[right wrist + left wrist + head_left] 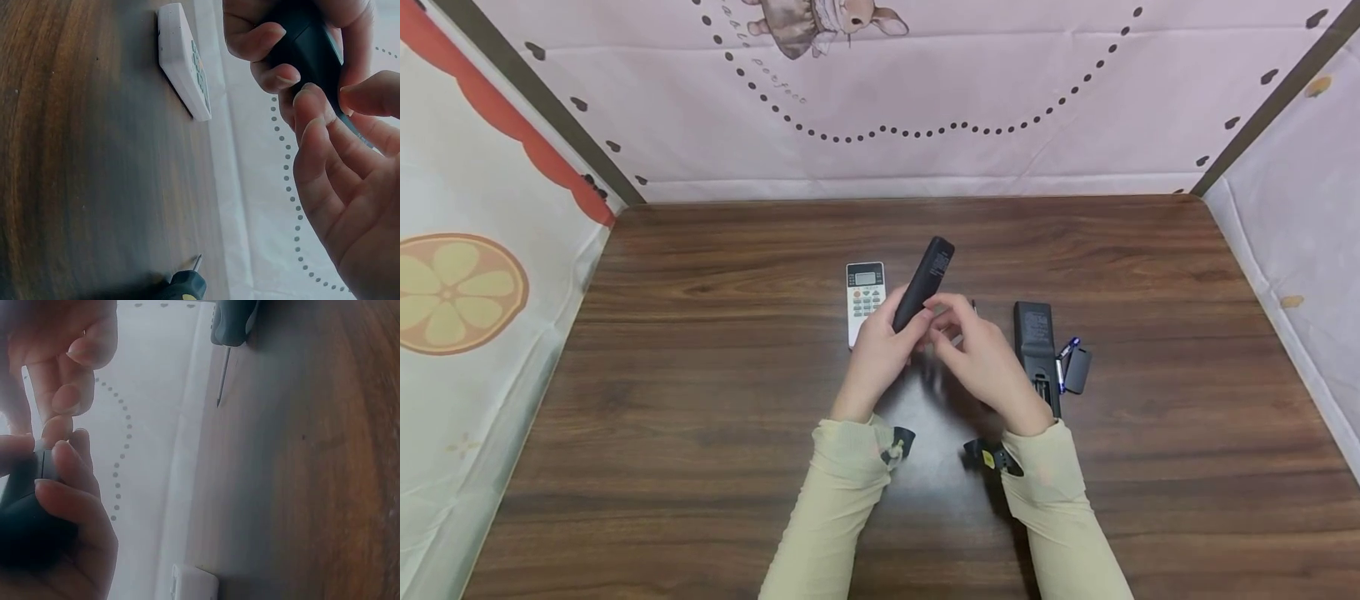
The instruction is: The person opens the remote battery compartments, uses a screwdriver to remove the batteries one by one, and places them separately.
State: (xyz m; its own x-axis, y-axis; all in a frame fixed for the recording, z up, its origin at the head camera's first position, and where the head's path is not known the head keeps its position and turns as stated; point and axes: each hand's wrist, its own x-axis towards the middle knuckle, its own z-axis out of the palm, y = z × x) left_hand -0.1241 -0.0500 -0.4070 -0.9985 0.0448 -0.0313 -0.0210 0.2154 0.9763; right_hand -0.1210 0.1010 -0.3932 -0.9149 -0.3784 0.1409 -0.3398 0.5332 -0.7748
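In the head view my left hand (pixel 877 346) grips a black remote control (pixel 925 279), its labelled back facing up and its far end tilted to the right. My right hand (pixel 981 354) is at the near end of that remote. In the right wrist view its thumb and fingertips (pixel 310 103) pinch the remote's end from both sides. A seam crosses the black casing (pixel 306 47) there. Just beyond my left hand lies a white remote control (pixel 866 279) with a small screen, partly covered by the hand.
Right of my right hand lies a second black remote (pixel 1035 329), its battery bay open. Beside it are blue-and-white batteries (pixel 1061 375) and a dark battery cover (pixel 1077 371). A screwdriver (pixel 234 322), mostly hidden in the head view, lies on the wooden table (pixel 700 417).
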